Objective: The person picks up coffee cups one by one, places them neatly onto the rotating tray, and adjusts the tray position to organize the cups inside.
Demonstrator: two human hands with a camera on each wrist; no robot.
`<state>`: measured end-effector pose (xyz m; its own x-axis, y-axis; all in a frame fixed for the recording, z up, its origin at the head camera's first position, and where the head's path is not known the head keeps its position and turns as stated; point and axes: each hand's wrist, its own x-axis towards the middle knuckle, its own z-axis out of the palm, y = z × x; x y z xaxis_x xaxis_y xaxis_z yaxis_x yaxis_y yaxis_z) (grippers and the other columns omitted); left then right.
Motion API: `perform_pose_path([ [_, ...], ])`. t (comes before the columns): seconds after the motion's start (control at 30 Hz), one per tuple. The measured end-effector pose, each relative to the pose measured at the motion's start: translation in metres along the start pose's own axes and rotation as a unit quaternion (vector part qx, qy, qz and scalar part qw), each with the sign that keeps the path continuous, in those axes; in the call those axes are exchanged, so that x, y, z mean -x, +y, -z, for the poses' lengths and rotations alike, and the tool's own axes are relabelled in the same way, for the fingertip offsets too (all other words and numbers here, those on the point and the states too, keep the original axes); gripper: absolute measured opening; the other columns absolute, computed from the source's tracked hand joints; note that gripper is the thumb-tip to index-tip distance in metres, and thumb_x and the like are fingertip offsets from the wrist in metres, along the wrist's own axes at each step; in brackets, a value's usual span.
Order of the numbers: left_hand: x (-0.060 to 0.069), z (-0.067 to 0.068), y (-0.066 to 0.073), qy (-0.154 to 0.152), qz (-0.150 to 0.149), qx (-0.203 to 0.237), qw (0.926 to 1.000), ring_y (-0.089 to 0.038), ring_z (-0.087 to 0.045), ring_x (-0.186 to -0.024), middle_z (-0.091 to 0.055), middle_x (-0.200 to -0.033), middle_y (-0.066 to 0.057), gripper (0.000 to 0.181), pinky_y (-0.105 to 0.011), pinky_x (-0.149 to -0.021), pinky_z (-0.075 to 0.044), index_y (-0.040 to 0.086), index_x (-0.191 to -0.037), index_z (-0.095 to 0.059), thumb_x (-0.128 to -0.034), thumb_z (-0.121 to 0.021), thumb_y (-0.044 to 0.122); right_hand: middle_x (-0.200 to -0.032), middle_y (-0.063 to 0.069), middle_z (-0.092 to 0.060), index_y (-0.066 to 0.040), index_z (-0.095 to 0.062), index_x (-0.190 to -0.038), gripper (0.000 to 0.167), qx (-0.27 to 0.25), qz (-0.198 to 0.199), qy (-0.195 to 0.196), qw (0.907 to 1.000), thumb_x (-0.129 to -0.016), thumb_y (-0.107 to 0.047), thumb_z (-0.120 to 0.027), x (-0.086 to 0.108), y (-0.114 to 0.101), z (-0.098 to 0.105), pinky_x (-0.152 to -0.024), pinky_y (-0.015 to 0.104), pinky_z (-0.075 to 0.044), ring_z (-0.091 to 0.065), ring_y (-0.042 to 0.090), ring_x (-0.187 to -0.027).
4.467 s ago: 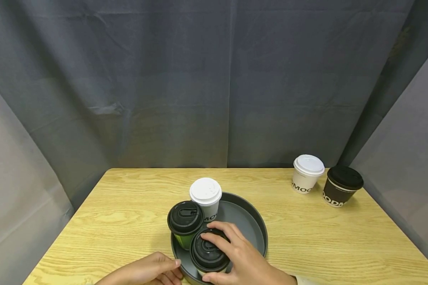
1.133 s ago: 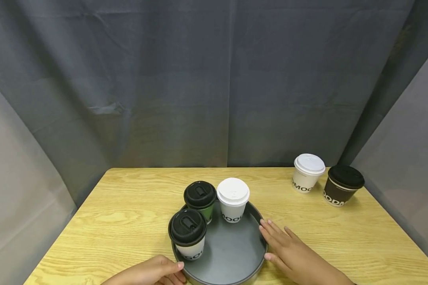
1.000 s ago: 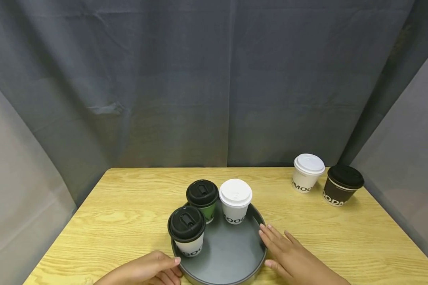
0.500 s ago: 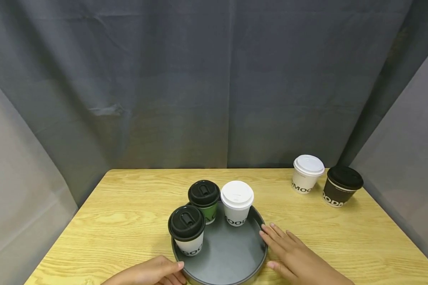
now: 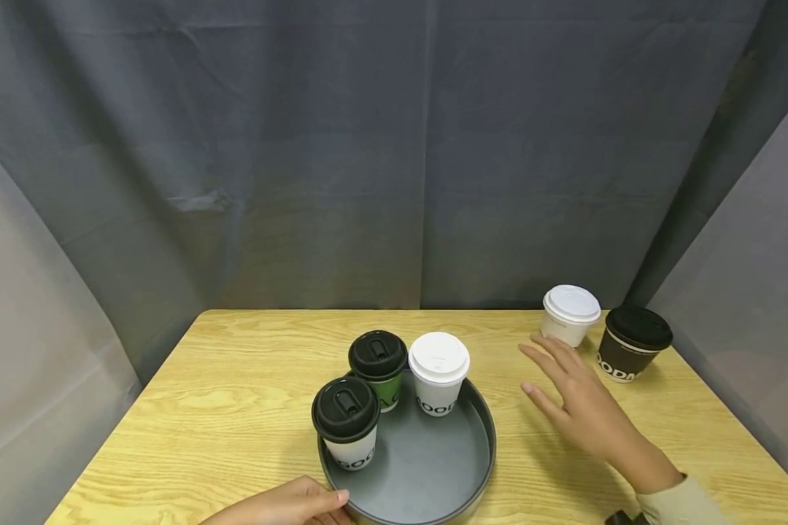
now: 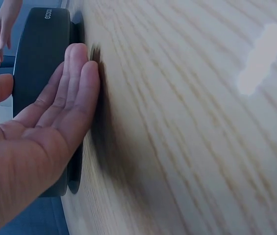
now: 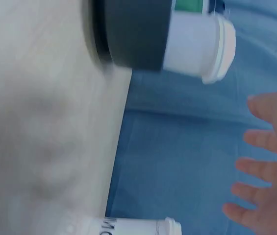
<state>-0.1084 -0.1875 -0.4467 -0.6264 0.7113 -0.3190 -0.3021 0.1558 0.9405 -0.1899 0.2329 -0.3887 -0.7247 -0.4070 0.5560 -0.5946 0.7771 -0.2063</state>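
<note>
In the head view, the fingers of the right hand [image 5: 584,412] are spread apart at right, and nothing is held. At the bottom, the round tray [image 5: 427,470] is touched by the left hand [image 5: 292,504], its fingers nearly straight. A green cup [image 5: 388,391], a cup with a white lid [image 5: 438,375] and a white cup with a black lid [image 5: 346,426] are carried on the tray. At upper right, a small white cup [image 5: 572,310] and a black cup [image 5: 632,346] are seen on the surface [image 5: 236,408].

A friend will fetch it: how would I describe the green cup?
On the wooden table, find the round dark tray. Left of its white-lidded cup stands the green cup. Unlike the black-lidded white cup in front, its body is green.
</note>
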Motion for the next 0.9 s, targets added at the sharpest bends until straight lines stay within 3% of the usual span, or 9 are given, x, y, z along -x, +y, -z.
perform_pose_path([
  [0.13,-0.002,0.001,-0.001,0.009,-0.008,-0.019,0.9998,-0.004,-0.065,-0.075,-0.071,-0.086,-0.006,0.054,-0.018,-0.068,-0.052,-0.023,-0.105,-0.059,-0.1022,-0.043,0.029,-0.139,0.023,-0.042,-0.005,-0.051,-0.133,0.053,0.009,-0.006,0.053,0.9985,-0.086,-0.019,-0.071,-0.020,0.025,0.002,-0.095,0.063,-0.032,-0.037,0.045,-0.127],
  [0.27,-0.003,0.001,-0.002,0.015,-0.012,-0.033,0.9993,-0.005,-0.065,-0.075,-0.071,-0.089,-0.013,0.055,-0.019,-0.069,-0.053,-0.022,-0.104,-0.060,-0.1019,-0.044,0.030,-0.140,0.029,-0.036,-0.001,-0.048,-0.134,0.055,0.014,-0.039,0.059,0.9974,-0.088,-0.021,-0.069,-0.037,0.055,0.002,-0.093,0.070,-0.027,-0.032,0.051,-0.127],
  [0.5,-0.001,0.001,-0.001,0.015,-0.012,-0.037,0.9991,-0.005,-0.065,-0.075,-0.071,-0.091,-0.017,0.055,-0.019,-0.069,-0.053,-0.023,-0.103,-0.060,-0.1016,-0.044,0.030,-0.149,0.033,-0.017,-0.001,-0.033,-0.145,0.066,0.027,-0.138,-0.028,0.9896,-0.096,-0.038,-0.056,-0.061,0.094,0.000,-0.091,0.077,-0.020,-0.012,0.059,-0.134],
  [0.73,0.000,0.000,0.000,0.009,-0.010,-0.028,0.9995,-0.004,-0.064,-0.075,-0.071,-0.086,-0.003,0.057,-0.018,-0.069,-0.052,-0.024,-0.105,-0.058,-0.1016,-0.044,0.031,-0.148,0.038,-0.012,0.003,-0.029,-0.146,0.076,0.031,-0.180,-0.100,0.9781,-0.095,-0.047,-0.053,-0.075,0.120,-0.008,-0.089,0.079,-0.018,-0.010,0.063,-0.131],
  [0.9,-0.001,0.000,0.000,0.012,-0.008,-0.034,0.9993,-0.005,-0.064,-0.075,-0.071,-0.088,-0.007,0.057,-0.019,-0.070,-0.052,-0.023,-0.104,-0.059,-0.1016,-0.044,0.032,-0.147,0.039,-0.011,0.003,-0.027,-0.146,0.079,0.044,-0.202,-0.136,0.9690,-0.095,-0.054,-0.047,-0.078,0.129,-0.012,-0.089,0.078,-0.020,-0.010,0.064,-0.129],
])
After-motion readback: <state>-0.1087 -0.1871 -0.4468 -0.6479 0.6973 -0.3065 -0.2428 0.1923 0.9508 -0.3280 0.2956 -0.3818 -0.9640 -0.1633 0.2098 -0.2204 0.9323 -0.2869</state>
